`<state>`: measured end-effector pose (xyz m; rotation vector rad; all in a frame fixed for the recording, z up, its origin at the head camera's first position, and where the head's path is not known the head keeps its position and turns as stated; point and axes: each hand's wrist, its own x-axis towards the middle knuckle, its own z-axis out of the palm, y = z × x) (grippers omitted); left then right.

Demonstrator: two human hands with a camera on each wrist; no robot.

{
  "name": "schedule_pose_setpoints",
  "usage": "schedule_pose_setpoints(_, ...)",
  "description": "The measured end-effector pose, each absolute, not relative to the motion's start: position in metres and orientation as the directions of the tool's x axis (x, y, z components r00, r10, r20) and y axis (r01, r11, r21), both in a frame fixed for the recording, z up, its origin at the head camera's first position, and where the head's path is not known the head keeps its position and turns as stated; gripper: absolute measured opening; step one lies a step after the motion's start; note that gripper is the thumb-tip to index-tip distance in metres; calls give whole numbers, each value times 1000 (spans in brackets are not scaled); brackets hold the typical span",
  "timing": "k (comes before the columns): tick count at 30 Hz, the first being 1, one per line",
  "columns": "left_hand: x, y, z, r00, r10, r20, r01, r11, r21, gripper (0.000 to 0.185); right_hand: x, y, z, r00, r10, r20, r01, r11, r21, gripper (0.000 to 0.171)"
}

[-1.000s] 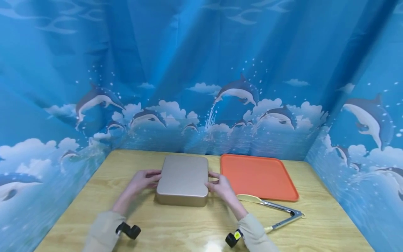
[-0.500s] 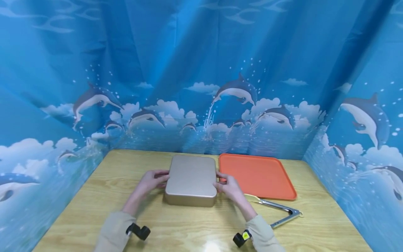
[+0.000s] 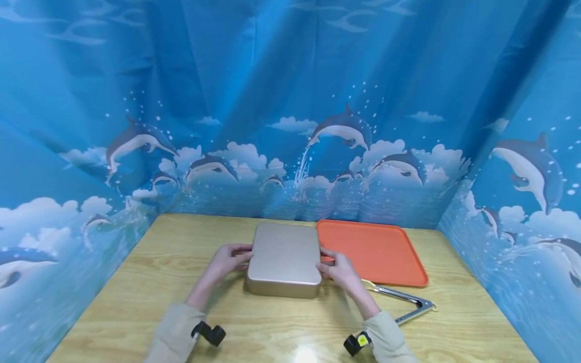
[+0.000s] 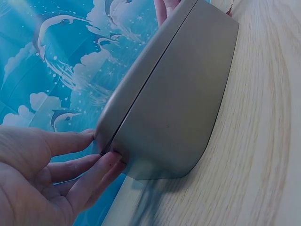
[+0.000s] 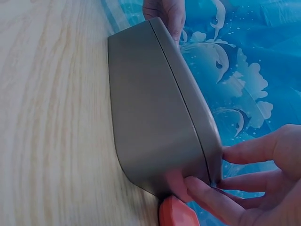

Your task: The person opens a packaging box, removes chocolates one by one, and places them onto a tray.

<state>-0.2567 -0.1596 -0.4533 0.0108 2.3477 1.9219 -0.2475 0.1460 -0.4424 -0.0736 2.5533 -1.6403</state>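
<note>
A champagne-coloured metal tin box (image 3: 286,254) with its lid on sits on the table between both hands. A thin seam runs round its side below the lid. The left hand (image 3: 229,261) holds the left side, its thumb against the lid's edge and its fingers by the seam, as the left wrist view shows. On the opposite side the right hand (image 3: 341,269) grips likewise, thumb and fingertips (image 5: 195,186) at the seam. The red tray (image 3: 374,252) lies close to the tin's right side, partly hidden by the right hand.
Metal tongs (image 3: 410,302) with pale yellow tips lie spread in front of the tray, partly covered by the right forearm. A blue dolphin-print curtain (image 3: 281,126) stands along the back and sides of the wooden table (image 3: 254,327).
Both hands have shifted the tin to the right, bringing it up to the tray's left edge. The right forearm now covers more of the tongs.
</note>
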Motion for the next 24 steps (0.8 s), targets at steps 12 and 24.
schedule_pose_setpoints(12,-257,-159,-454,-995,51,-89,-77,210,975,38,-248,150,-440,-990,-105,-95,38,447,-894,53)
schedule_pose_setpoints(24,-253,-158,-452,-997,36,-75,-66,205,977,38,-251,151,-443,-998,-58,-28,0,433,-901,48)
